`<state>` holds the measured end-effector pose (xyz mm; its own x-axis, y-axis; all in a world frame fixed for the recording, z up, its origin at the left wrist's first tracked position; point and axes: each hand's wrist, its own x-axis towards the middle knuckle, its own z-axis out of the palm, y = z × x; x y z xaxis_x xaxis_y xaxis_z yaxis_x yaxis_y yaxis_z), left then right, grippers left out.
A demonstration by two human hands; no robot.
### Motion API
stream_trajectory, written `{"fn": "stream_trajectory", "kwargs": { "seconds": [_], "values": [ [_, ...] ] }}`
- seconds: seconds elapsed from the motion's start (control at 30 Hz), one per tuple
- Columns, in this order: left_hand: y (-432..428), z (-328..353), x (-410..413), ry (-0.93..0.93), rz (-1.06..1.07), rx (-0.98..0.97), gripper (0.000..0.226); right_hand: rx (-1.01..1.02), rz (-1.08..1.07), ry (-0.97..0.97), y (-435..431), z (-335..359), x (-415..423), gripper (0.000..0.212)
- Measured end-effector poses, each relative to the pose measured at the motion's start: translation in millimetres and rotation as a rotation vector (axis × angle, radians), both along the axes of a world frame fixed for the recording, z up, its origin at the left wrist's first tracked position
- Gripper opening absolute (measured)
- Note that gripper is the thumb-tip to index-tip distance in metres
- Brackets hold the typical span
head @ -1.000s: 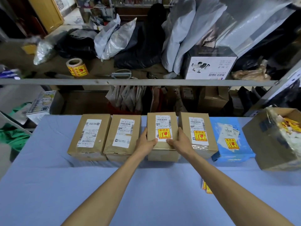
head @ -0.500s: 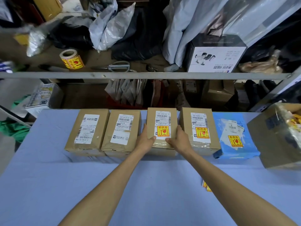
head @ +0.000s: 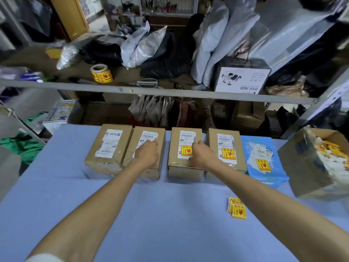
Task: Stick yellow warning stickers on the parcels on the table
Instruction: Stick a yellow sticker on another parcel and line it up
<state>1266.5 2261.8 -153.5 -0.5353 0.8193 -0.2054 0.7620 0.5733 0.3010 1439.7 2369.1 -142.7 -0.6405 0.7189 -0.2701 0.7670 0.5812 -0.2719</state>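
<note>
Head view: a row of parcels lies along the table's (head: 170,224) far edge, at twelve o'clock. The left hand (head: 147,154) is laid on the second box (head: 161,142), fingers held together and bent, tips on its white label. The right hand (head: 201,155) is laid on the third box (head: 186,172), fingers together, partly covering its yellow sticker (head: 184,150). Whether anything is pinched cannot be told. Stickers are also borne by the fourth box (head: 240,157) and the blue parcel (head: 264,174). Loose stickers (head: 237,208) lie at four o'clock.
</note>
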Motion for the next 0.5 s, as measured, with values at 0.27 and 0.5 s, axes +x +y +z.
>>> {"fn": "stream_trajectory", "kwargs": {
  "seconds": [0.27,0.5],
  "values": [
    [-54.9,0.4,-44.3,0.134,-0.014,-0.075,0.036,0.108,0.160,-0.040,-30.6,12.6,-45.7,0.029],
    [-46.1,-10.5,-65.1,0.016,-0.049,-0.012,0.035,0.029,0.149,0.008,-44.5,-6.9,-82.9,0.034]
  ]
}}
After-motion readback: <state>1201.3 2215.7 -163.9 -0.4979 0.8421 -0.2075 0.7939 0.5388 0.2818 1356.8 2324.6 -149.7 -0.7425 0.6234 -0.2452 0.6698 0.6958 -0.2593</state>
